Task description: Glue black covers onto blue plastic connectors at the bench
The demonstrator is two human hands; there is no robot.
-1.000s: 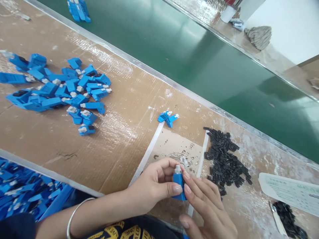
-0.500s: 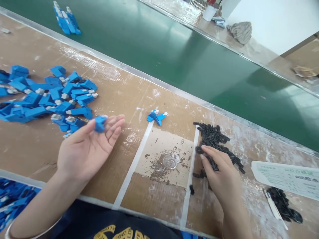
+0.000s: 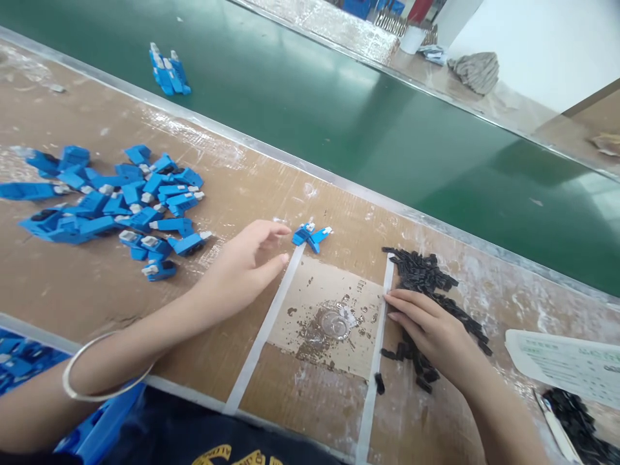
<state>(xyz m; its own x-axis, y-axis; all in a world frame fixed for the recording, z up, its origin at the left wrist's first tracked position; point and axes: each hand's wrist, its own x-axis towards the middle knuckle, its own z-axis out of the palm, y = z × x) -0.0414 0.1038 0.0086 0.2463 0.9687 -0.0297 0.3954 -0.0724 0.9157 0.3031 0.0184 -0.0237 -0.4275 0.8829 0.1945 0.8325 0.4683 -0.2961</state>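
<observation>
My left hand (image 3: 256,255) reaches in from the left, thumb and fingers apart with nothing between them. Just beyond its fingertips lie a couple of blue plastic pieces with white tips (image 3: 312,236), at the top of a white tape strip. At the left edge of the black parts pile (image 3: 423,271) is my right hand (image 3: 431,326), its fingers drawn together beside another tape strip. Whatever they pinch, if anything, is hidden. Between the hands, a round clear dish (image 3: 334,323) sits on a stained card (image 3: 310,290) spattered with wet-looking spots.
A heap of blue pieces (image 3: 121,200) covers the left of the table. Several more stand on the green belt (image 3: 290,97) behind. At right are a printed white sheet (image 3: 562,365), a white-handled tool (image 3: 557,426) and more black parts (image 3: 576,413). A blue bin (image 3: 104,423) sits lower left.
My left hand has let go of a blue piece at the heap and moved right, turning over from palm up. My right hand's fingertips remain by the black pile's left edge.
</observation>
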